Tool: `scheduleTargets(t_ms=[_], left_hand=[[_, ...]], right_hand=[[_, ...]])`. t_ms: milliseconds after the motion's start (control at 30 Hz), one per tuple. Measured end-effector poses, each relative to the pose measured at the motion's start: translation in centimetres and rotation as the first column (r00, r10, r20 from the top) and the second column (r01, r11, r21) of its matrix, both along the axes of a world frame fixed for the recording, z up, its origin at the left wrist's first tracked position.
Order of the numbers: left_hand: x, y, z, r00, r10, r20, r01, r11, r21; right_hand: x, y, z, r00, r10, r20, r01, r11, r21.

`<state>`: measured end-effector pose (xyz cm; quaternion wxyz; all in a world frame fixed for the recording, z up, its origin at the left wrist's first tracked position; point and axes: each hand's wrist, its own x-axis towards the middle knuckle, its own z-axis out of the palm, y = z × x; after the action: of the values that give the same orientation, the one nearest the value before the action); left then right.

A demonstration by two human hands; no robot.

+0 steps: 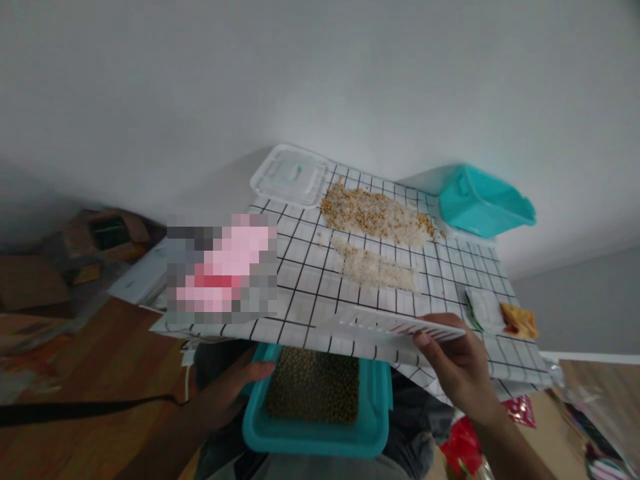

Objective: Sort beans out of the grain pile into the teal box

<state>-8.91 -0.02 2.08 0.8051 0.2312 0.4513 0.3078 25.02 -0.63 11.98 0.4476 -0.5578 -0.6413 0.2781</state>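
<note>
A teal plastic bin (pixel 315 445) sits on my lap below the table edge, with a layer of small greenish-brown beans (pixel 314 387) in it. My left hand (pixel 245 377) grips the bin's left side, thumb over the rim. Pinched in my right hand (pixel 460 360) is a white slotted plastic panel (pixel 370 321), seen nearly edge-on above the front of the table. Beyond it lies a strip of pale rice-like grains (pixel 377 270). Farther back is a larger spread of grain mixed with yellow kernels (pixel 375 213).
A checked cloth (pixel 300 267) covers the table against the wall. On it are a clear lid (pixel 290 175), an upright teal bin (pixel 483 203), a white packet (pixel 485 310) and an orange wrapper (pixel 520 321). A blurred pink item (pixel 227 267) lies left. Cardboard boxes (pixel 35 283) stand on the floor.
</note>
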Motion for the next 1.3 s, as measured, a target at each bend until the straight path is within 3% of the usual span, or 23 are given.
scheduleTargets(t_ms=[133,300,633,833,1067,1300], left_hand=[[-0.3,-0.1,-1.0,0.995,-0.056,0.078,0.063,0.994,-0.091],[0.2,-0.1,-1.5,0.99,-0.034,0.139,0.053,0.989,-0.137],[0.4,-0.2,-1.4,0.992,0.004,0.129,0.018,0.986,-0.166],[0.6,-0.2,-1.8,0.992,0.032,0.124,-0.012,0.988,-0.155],[0.9,-0.3,-0.9,0.997,0.041,0.065,-0.028,0.982,-0.186],[0.7,-0.2,-1.8,0.997,0.015,0.081,0.002,0.979,-0.206]], right_hand=[[1.1,3.4,0.4,0.987,-0.147,-0.059,0.153,0.981,0.115],[2.0,8.4,0.0,0.958,-0.246,-0.15,0.267,0.954,0.135],[3.1,14.8,-1.2,0.965,-0.048,-0.256,0.076,0.992,0.1],[3.6,17.3,-2.1,0.941,0.04,-0.335,-0.046,0.999,-0.01],[3.7,18.2,-2.4,0.901,0.084,-0.425,-0.129,0.988,-0.079],[3.6,17.6,-1.4,0.917,0.143,-0.373,-0.188,0.978,-0.088]])
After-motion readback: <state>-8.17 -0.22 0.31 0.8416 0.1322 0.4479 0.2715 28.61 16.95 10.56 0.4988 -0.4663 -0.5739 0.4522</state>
